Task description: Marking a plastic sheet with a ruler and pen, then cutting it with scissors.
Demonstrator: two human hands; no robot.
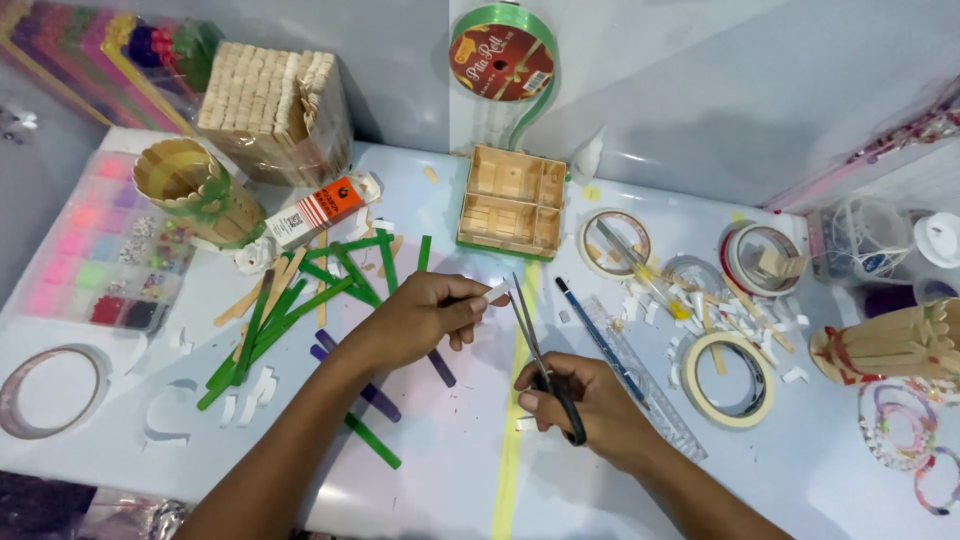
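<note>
My left hand (415, 318) hovers over the bench (440, 480), fingers (470, 300) pinched on a small white scrap (497, 291). It looks light and flimsy, best nipped at its edge. My right hand (590, 405) has fingers curled through the scissors (545, 365), blades slightly parted, pointing at the scrap.

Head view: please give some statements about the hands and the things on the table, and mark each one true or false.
1. The right hand holds scissors. True.
2. The left hand pinches a small white piece. True.
3. The green sticks lie right of the scissors. False: they lie left.
4. The small wooden box stands on the tape roll. False: they are apart.
</note>
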